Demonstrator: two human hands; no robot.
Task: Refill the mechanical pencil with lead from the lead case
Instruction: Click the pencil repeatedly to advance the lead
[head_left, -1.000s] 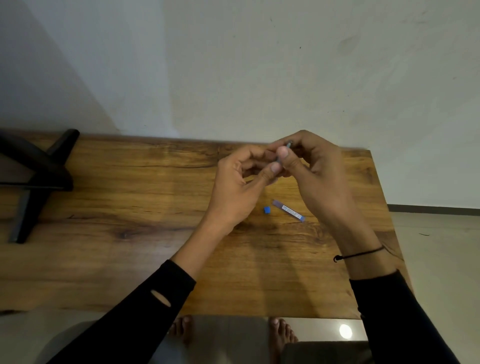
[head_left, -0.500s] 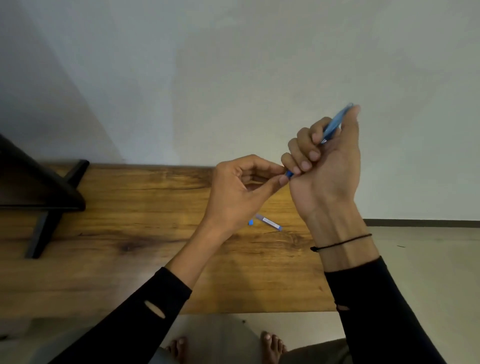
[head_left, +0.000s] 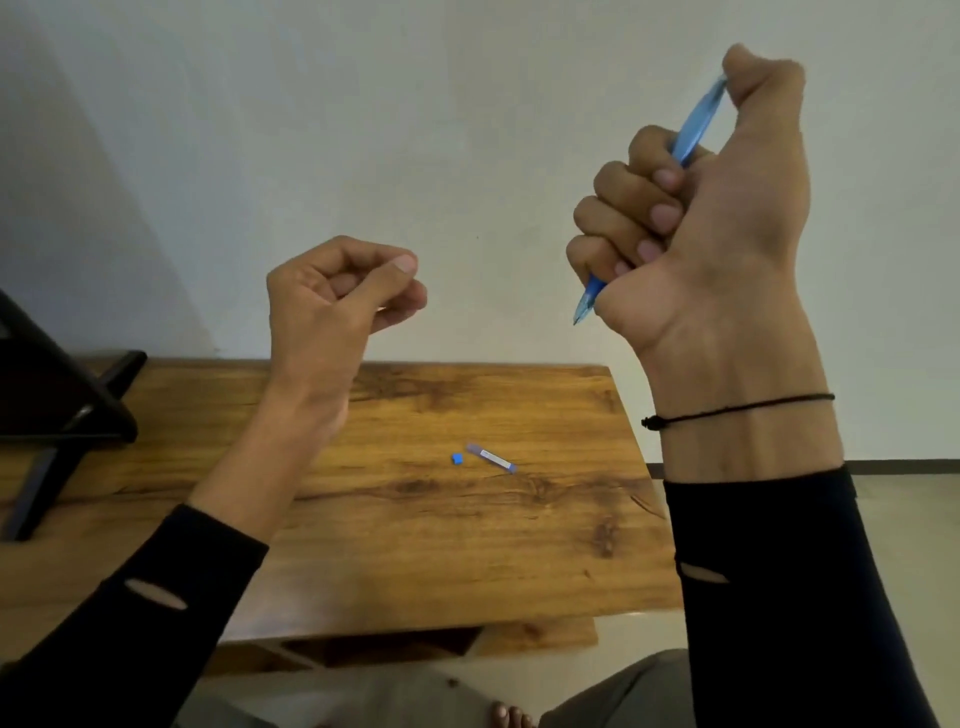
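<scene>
My right hand (head_left: 717, 208) is raised high at the right, fisted around a blue mechanical pencil (head_left: 693, 127). The thumb presses on the pencil's top end, and its tip pokes out below the fist, pointing down-left. My left hand (head_left: 332, 296) hovers above the table's far edge, thumb and forefinger pinched together. I cannot tell whether anything is between them. The small lead case (head_left: 491, 457) lies open on the wooden table (head_left: 415, 545), with its blue cap (head_left: 457, 458) just left of it.
A black stand (head_left: 57, 405) occupies the table's far left. A plain wall rises behind the table. The table's right edge borders a tiled floor, and a bare foot (head_left: 511, 716) shows below the near edge.
My right hand has lifted the pencil up and to the right, away from my left hand. My left hand has risen too, still pinched. The view tilted upward.
</scene>
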